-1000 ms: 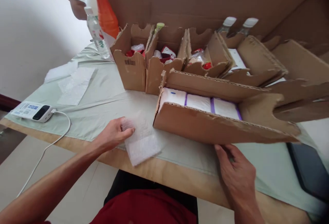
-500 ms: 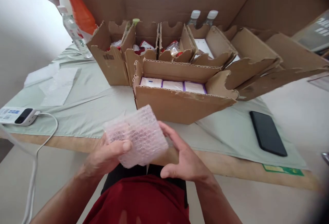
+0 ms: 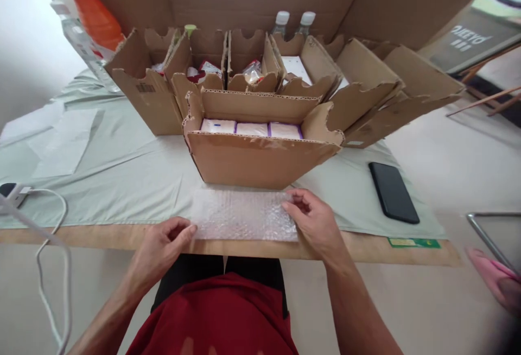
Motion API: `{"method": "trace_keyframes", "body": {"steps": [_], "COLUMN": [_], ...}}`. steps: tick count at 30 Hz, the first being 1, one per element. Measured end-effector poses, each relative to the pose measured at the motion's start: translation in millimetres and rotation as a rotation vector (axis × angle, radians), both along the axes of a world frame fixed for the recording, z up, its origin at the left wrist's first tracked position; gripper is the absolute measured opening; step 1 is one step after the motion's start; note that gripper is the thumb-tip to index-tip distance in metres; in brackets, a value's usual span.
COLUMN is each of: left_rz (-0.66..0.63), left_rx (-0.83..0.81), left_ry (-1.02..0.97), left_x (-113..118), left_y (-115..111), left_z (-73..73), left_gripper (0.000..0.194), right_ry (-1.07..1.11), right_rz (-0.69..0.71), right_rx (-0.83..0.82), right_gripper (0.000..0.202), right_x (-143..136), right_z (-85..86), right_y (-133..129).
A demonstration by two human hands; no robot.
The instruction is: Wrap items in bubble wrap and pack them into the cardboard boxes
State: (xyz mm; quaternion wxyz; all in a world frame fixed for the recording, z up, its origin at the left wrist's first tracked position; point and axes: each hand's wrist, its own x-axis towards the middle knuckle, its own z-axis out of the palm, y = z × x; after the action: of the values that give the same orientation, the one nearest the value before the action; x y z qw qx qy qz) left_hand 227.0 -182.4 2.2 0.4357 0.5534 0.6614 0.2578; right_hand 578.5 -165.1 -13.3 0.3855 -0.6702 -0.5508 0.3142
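A clear sheet of bubble wrap (image 3: 242, 216) lies flat along the table's front edge. At its lower left corner, my left hand (image 3: 166, 243) is closed, thumb and forefinger pinching the edge. My right hand (image 3: 315, 219) grips the upper right part of the wrap between thumb and curled fingers. Just behind the wrap stands a low cardboard box (image 3: 260, 159) holding white packs (image 3: 252, 128) with purple edges in a row.
Several open cardboard bins (image 3: 138, 89) line the back, some with red packets inside. A black phone (image 3: 393, 192) lies to the right, a white cable (image 3: 52, 195) to the left. Flat plastic sheets (image 3: 69, 140) rest at left; an orange bottle (image 3: 95, 13) stands behind them.
The bubble wrap, earlier held up in my left hand, now lies on the table edge. My right hand, open before, has closed on its right side. The view has shifted right.
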Motion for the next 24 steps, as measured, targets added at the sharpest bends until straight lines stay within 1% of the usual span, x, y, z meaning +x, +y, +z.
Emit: {"method": "trace_keyframes", "body": {"steps": [1,3,4,5,6,7,9,11,12,13,14,16,18,20,21,22,24], "left_rz": [0.028,0.101,0.104,0.064,-0.017,-0.127,-0.343,-0.480,-0.521,-0.552,-0.579,-0.626,-0.648,-0.649,-0.623,-0.568,-0.380], "left_rx": [0.037,0.189,0.295,0.411,0.523,0.617,0.726,0.739,0.731,0.726,0.725,0.729,0.728,0.732,0.739,0.751,0.774], "left_ry": [0.090,0.261,0.327,0.373,0.397,0.406,0.435,0.515,0.567,0.616,0.656,0.706,0.713,0.667,0.629,0.592,0.568], "left_x": [-1.7,-2.2,0.3,5.3,12.9,22.5,43.6,59.9,64.1,65.6,64.7,59.0,52.9,48.7,47.0,45.1,40.5], "left_y": [-1.0,-1.8,-1.7,-1.2,-0.3,0.9,4.0,7.4,9.1,10.6,11.8,13.3,13.4,13.0,12.8,12.6,12.7], "left_z": [0.6,4.7,6.9,8.4,8.5,6.9,-1.7,-15.4,-22.6,-29.4,-35.1,-41.9,-42.7,-39.2,-36.7,-34.2,-29.8], "left_gripper": [0.033,0.033,0.029,0.025,0.021,0.020,0.030,0.040,0.043,0.044,0.045,0.047,0.047,0.045,0.042,0.039,0.034], "right_ry": [-0.135,-0.343,-0.402,-0.433,-0.451,-0.465,-0.492,-0.539,-0.572,-0.610,-0.651,-0.734,-0.804,-0.833,-0.831,-0.827,-0.828], "right_rz": [-0.038,-0.093,-0.087,-0.056,0.003,0.089,0.305,0.481,0.530,0.547,0.537,0.461,0.324,0.159,0.083,0.022,-0.043], "right_rx": [0.069,0.206,0.264,0.315,0.356,0.384,0.375,0.307,0.273,0.247,0.231,0.220,0.226,0.262,0.282,0.300,0.311], "right_gripper": [0.033,0.029,0.028,0.026,0.024,0.024,0.031,0.039,0.042,0.043,0.045,0.047,0.046,0.040,0.039,0.038,0.037], "right_x": [1.3,-0.9,-5.7,-13.6,-24.8,-38.8,-70.5,-94.9,-99.9,-99.0,-92.1,-63.4,-25.1,8.7,20.2,27.1,27.3], "right_z": [-2.9,-5.9,-5.8,-4.7,-2.9,-0.8,1.7,-0.8,-4.3,-8.8,-14.0,-24.0,-29.8,-29.6,-27.8,-25.6,-22.5], "right_y": [0.2,-3.8,-7.1,-10.6,-13.6,-15.7,-16.1,-12.6,-11.0,-10.7,-12.4,-21.9,-35.3,-46.2,-49.1,-50.0,-45.9]}}
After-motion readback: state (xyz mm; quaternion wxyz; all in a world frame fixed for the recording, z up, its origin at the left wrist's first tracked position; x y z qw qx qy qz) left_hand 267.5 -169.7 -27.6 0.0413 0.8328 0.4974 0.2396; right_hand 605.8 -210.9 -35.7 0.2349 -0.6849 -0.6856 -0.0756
